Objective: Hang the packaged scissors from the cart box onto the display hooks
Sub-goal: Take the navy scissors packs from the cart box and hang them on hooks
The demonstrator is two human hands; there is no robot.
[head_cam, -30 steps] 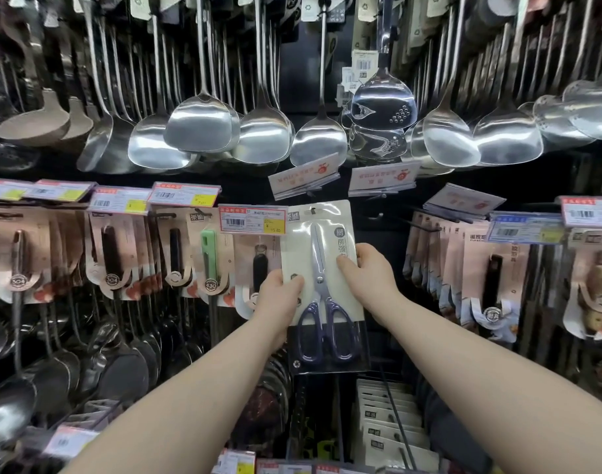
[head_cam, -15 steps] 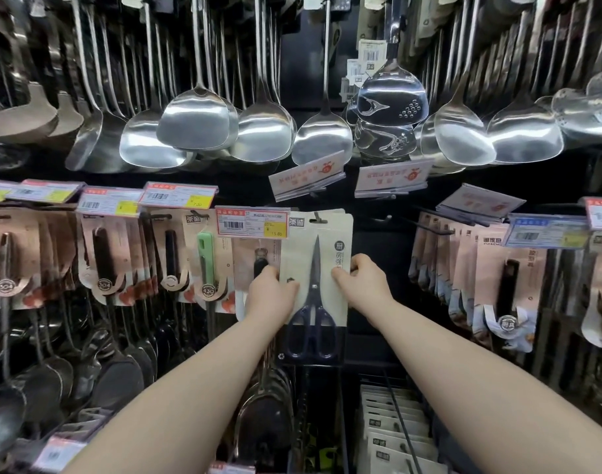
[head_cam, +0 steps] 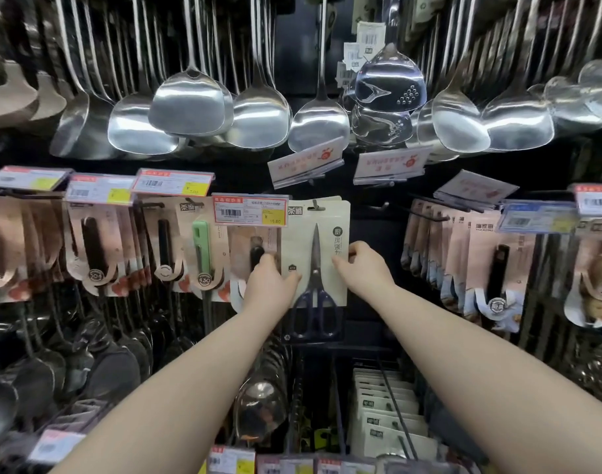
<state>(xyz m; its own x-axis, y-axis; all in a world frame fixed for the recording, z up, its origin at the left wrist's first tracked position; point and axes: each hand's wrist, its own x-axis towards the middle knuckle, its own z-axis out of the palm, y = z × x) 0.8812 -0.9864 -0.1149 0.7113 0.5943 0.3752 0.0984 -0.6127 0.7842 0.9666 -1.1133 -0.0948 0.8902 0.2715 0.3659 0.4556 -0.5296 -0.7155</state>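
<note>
From the head view, the packaged scissors are a flat, pale cream card with a glossy clear blister. It carries a slim steel pair with dark navy looped handles, blades pointing up, and black characters printed down its right side. The pack stands upright against the dark rack. The hang slot in its top edge is at the thin grey metal display hook, whose tip shows in the slot. The left hand grips the card's left edge, with its thumb on the front and its fingers curled behind. The right hand pinches the right edge about halfway up, with its fingers bent over the front. Both grips are closed on the pack. Just left of it hangs a red-bordered price tag in a shiny plastic sleeve. Above is a row of polished steel spatulas with broad, rounded blades. Below right lies a stack of similar cream packs on long hooks.
</note>
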